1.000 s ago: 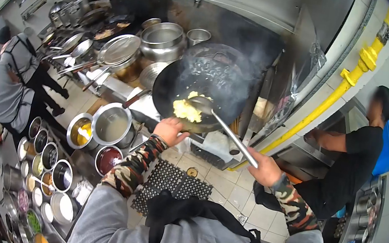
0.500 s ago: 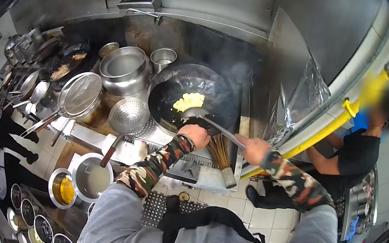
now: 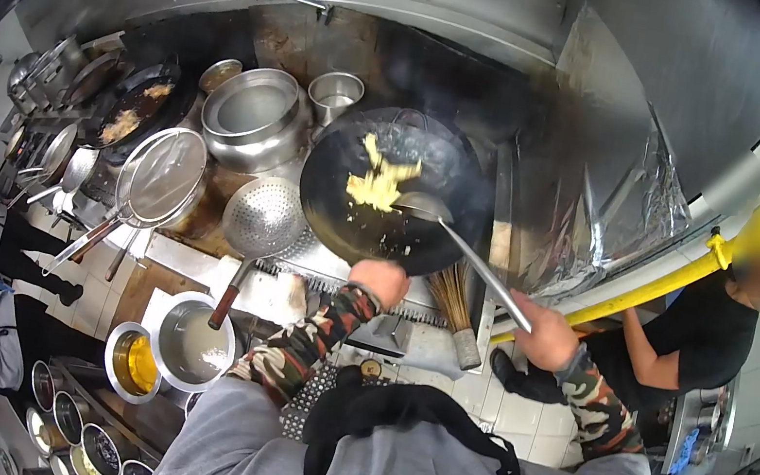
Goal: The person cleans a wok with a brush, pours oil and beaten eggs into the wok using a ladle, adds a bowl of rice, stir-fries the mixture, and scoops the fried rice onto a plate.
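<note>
A large black wok [image 3: 450, 164] sits on the stove, with yellow scrambled egg [image 3: 378, 183] in it. My left hand [image 3: 380, 282] is closed at the wok's near rim; whatever its fingers grip there is hidden. My right hand [image 3: 545, 329], to the right of the wok, is wrapped round the handle of a long metal ladle [image 3: 483, 268]. The ladle's bowl is inside the wok, touching the right side of the egg. A bamboo brush [image 3: 457, 313] lies just right of my left hand.
Left of the wok are a perforated skimmer [image 3: 263, 215], a mesh strainer [image 3: 163, 178] and a steel pot [image 3: 252, 105]. Bowls of clear liquid [image 3: 192, 342] and yellow liquid [image 3: 133, 363] stand nearer. One person [image 3: 711, 326] is at the right, others at the left.
The view has shifted. The egg, gathered in a clump before, is now spread into an uneven shape. The ladle has moved from the near rim to the egg's right side.
</note>
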A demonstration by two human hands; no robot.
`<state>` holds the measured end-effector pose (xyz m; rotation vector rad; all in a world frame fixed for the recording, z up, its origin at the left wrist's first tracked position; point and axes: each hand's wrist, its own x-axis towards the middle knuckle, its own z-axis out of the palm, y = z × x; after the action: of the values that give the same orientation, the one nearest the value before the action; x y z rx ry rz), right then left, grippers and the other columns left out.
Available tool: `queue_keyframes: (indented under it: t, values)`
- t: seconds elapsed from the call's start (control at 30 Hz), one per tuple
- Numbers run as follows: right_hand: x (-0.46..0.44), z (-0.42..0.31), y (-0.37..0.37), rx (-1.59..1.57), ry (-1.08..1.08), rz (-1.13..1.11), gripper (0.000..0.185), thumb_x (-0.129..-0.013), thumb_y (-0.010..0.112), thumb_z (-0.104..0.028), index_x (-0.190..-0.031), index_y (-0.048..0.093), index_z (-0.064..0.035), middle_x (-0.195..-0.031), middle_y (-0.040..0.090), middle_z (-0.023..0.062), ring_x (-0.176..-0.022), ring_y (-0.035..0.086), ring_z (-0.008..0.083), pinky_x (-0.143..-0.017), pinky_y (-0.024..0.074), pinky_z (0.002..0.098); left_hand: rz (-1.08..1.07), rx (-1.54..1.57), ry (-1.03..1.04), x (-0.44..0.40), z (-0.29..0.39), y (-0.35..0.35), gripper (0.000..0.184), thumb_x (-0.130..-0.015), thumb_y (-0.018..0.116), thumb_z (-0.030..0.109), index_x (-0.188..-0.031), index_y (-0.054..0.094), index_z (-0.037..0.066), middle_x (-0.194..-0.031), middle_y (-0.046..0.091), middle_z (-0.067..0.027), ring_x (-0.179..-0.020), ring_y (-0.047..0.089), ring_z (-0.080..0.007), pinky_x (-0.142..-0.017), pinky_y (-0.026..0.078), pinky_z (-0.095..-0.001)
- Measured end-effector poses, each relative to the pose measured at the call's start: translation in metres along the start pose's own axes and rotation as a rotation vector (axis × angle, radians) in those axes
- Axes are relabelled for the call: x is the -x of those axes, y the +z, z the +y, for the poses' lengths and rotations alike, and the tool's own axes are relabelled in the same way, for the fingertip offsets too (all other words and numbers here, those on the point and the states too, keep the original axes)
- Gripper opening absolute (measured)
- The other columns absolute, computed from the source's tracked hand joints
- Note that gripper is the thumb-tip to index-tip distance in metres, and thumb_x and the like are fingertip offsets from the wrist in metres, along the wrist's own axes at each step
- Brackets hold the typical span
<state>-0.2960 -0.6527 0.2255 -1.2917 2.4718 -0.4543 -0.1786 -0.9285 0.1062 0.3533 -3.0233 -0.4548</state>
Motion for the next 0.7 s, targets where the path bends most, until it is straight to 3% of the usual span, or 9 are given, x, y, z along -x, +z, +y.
queue_keyframes:
  t: [0.13,0.2,0.23,0.3,0.4,0.47,0.57,0.6,0.7]
  values:
    - [-0.016,0.047,0.061,-0.244,0.006,0.137,0.056,-0.076,0.062,-0.008,-0.130,0.048,-0.0001,-0.116,0.060,0.0234,-0.105,0.062,0.0296,-0.092,0.0457,0.0350,0.056,0.012,0.018,0.055,0.030,0.009,0.036,-0.087,0.052,0.036,-0.069,0.067,0.008,-0.069,0.066,-0.0138,-0.066,0.066,-0.0311,-0.061,0.053,-0.0434]
    - [-0.038,0.057,0.112,-0.212,-0.157,0.508,0.061,-0.078,0.060,-0.009,-0.136,0.043,-0.0027,-0.095,0.067,0.0222,-0.080,0.067,0.0318,-0.073,0.0531,0.0363,0.061,-0.030,-0.043,0.087,0.045,0.035,0.034,-0.086,0.055,0.037,-0.069,0.067,0.010,-0.067,0.065,-0.0119,-0.063,0.065,-0.0295,-0.059,0.052,-0.0418]
    - [-0.031,0.042,0.108,-0.221,-0.178,0.496,0.061,-0.078,0.060,-0.009,-0.136,0.043,-0.0027,-0.095,0.067,0.0222,-0.080,0.067,0.0318,-0.073,0.0531,0.0363,0.115,-0.031,-0.031,0.104,0.053,0.042,0.033,-0.085,0.056,0.037,-0.068,0.066,0.010,-0.067,0.065,-0.0115,-0.063,0.065,-0.0288,-0.059,0.052,-0.0411]
    - [0.001,0.002,0.078,-0.950,0.343,-0.161,0.058,-0.082,0.059,-0.007,-0.138,0.042,-0.0053,-0.068,0.059,0.0093,-0.050,0.058,0.0192,-0.047,0.0476,0.0321,0.175,-0.046,-0.012,0.135,0.065,0.052,0.033,-0.084,0.058,0.036,-0.065,0.065,0.009,-0.068,0.065,-0.0113,-0.062,0.065,-0.0275,-0.058,0.052,-0.0399]
    - [0.051,0.002,0.067,-0.802,0.227,-0.221,0.056,-0.084,0.057,-0.002,-0.138,0.043,-0.0091,-0.056,0.043,0.0002,-0.037,0.040,0.0094,-0.033,0.0330,0.0269,0.238,-0.095,-0.043,0.163,0.075,0.038,0.033,-0.083,0.059,0.035,-0.063,0.065,0.009,-0.064,0.064,-0.0102,-0.059,0.063,-0.0269,-0.056,0.050,-0.0390]
    - [0.065,0.001,0.059,-0.929,0.228,-0.363,0.057,-0.087,0.056,-0.006,-0.141,0.039,-0.0129,-0.058,0.044,-0.0009,-0.038,0.040,0.0103,-0.033,0.0329,0.0274,0.194,-0.081,-0.132,0.179,0.085,0.027,0.030,-0.080,0.061,0.036,-0.068,0.065,0.009,-0.067,0.063,-0.0101,-0.065,0.063,-0.0278,-0.062,0.050,-0.0410]
    - [0.044,0.027,0.067,-1.366,0.496,-0.706,0.051,-0.090,0.055,-0.014,-0.138,0.039,-0.0148,-0.062,0.044,-0.0018,-0.040,0.039,0.0102,-0.033,0.0325,0.0259,0.303,-0.092,-0.245,0.192,0.100,0.016,0.029,-0.076,0.066,0.032,-0.087,0.062,0.006,-0.089,0.060,-0.0112,-0.091,0.058,-0.0286,-0.082,0.043,-0.0424]
    - [0.029,0.036,0.080,-1.400,0.551,-0.724,0.046,-0.089,0.055,-0.011,-0.133,0.043,-0.0139,-0.062,0.044,-0.0017,-0.040,0.039,0.0097,-0.033,0.0321,0.0255,0.319,-0.064,-0.283,0.196,0.108,0.013,0.033,-0.075,0.068,0.031,-0.095,0.060,0.006,-0.097,0.058,-0.0114,-0.099,0.054,-0.0292,-0.088,0.040,-0.0419]
    - [0.019,0.008,0.072,-0.913,0.180,-0.446,0.046,-0.086,0.055,-0.008,-0.131,0.048,-0.0119,-0.066,0.050,0.0013,-0.044,0.045,0.0106,-0.036,0.0372,0.0282,0.658,-0.047,-0.208,0.239,0.137,0.006,0.042,-0.074,0.070,0.028,-0.106,0.057,0.004,-0.108,0.055,-0.0149,-0.106,0.051,-0.0338,-0.092,0.038,-0.0441]
